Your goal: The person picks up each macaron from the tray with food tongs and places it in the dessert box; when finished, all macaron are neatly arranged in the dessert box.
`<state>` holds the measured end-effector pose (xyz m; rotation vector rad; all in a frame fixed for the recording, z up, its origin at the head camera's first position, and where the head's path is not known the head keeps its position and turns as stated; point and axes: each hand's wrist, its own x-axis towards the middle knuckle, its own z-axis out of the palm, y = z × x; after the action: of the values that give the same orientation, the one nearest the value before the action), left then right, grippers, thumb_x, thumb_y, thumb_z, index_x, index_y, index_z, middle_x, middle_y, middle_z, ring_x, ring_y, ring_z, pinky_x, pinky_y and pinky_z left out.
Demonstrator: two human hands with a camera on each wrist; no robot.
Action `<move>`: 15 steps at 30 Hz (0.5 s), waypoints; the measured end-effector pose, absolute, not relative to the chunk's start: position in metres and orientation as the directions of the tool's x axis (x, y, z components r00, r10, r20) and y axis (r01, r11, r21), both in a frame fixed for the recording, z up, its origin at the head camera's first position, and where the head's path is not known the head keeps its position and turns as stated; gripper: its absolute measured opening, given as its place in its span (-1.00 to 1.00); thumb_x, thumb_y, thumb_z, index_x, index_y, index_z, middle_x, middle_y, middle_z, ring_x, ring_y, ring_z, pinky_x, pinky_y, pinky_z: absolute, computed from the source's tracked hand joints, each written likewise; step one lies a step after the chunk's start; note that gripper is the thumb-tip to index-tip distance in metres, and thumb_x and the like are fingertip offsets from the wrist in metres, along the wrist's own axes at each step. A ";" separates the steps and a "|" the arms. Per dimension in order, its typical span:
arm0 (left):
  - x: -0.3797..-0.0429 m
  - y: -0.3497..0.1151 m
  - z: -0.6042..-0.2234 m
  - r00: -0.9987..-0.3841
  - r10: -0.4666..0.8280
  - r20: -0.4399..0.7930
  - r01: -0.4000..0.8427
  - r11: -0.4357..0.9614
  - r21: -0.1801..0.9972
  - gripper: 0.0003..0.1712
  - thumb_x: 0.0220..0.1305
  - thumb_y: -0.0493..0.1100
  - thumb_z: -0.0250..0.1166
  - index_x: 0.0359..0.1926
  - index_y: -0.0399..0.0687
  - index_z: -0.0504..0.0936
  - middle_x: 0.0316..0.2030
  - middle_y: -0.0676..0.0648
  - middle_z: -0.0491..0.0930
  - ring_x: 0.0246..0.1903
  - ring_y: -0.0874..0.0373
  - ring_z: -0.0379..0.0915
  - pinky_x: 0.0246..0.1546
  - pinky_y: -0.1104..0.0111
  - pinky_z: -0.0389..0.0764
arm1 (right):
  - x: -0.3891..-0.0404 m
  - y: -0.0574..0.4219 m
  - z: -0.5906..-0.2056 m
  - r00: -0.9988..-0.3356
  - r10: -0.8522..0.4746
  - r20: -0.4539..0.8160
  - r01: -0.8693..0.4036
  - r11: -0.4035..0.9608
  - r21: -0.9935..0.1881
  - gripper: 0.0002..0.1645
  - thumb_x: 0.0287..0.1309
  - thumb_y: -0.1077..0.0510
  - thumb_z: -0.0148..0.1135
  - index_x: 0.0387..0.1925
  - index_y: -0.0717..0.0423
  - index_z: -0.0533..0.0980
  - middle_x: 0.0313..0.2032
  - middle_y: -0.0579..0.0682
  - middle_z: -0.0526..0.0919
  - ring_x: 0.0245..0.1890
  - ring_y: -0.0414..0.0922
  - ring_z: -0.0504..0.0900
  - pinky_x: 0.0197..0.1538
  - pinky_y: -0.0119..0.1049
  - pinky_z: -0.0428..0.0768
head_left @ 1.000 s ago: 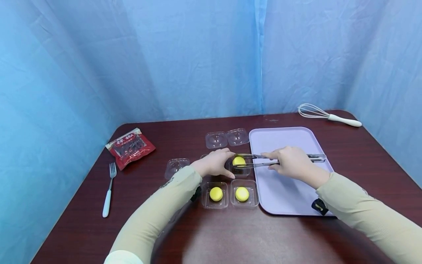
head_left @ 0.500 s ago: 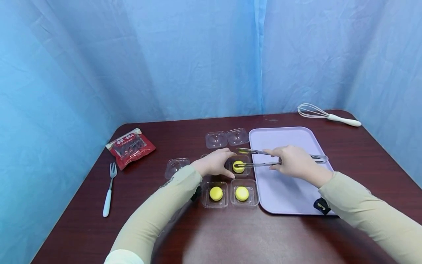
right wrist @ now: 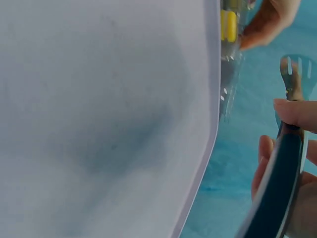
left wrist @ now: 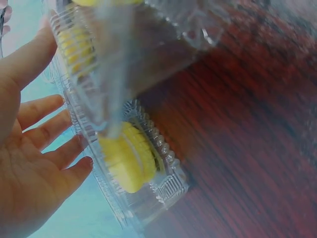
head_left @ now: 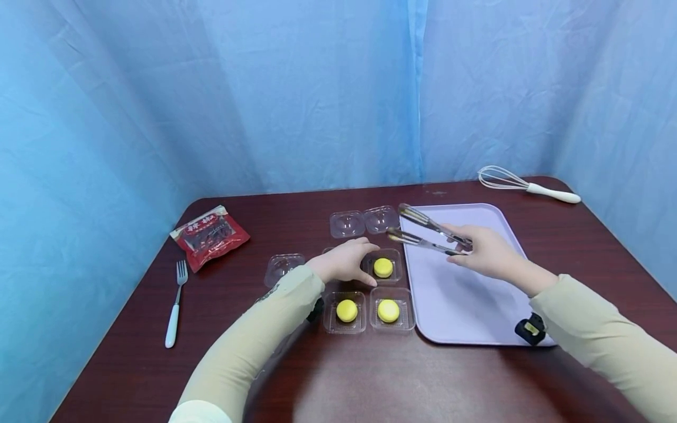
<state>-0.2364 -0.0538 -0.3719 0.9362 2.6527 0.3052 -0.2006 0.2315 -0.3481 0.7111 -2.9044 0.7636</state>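
Observation:
My left hand (head_left: 346, 259) rests at the clear plastic boxes, fingers spread and loosely extended. In the left wrist view its fingertips are against a clear box wall (left wrist: 81, 116), beside a yellow macaron (left wrist: 128, 156). The back right box holds a macaron (head_left: 383, 268); the two front boxes hold a left macaron (head_left: 346, 311) and a right macaron (head_left: 388, 311). What lies under my left hand is mostly hidden. Above the lilac tray (head_left: 449, 323), my right hand (head_left: 485, 251) grips metal tongs (head_left: 415, 217). The tong arms stand apart with nothing between them.
Clear domed lids lie behind the boxes, among them a left lid (head_left: 347, 223) and a right lid (head_left: 381, 219). Another lid (head_left: 282, 267) is to the left. A red food packet (head_left: 211, 235) and a fork (head_left: 176, 305) lie far left. A whisk (head_left: 529, 186) lies at back right.
The tongs came off the back right macaron, which stays in its box. My right hand moved up and right with them, over the tray. My left hand stays in place.

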 end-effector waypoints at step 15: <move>-0.236 -0.054 -0.372 -0.744 0.632 -0.216 0.560 0.767 0.313 -0.08 0.04 0.10 0.43 0.36 -0.12 0.28 0.23 -0.12 0.37 0.22 0.08 0.30 0.28 0.30 0.31 | -0.201 0.287 -0.342 -0.972 -0.221 -0.079 -0.146 0.835 -0.530 0.02 0.10 0.03 0.32 0.45 0.14 -0.02 -0.16 0.28 0.56 -0.31 0.03 0.43 -0.32 -0.14 0.45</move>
<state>-0.2362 -0.0542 -0.3723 0.9210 2.6535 0.3286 -0.2005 0.2867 -0.3419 0.3156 -3.1406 0.8883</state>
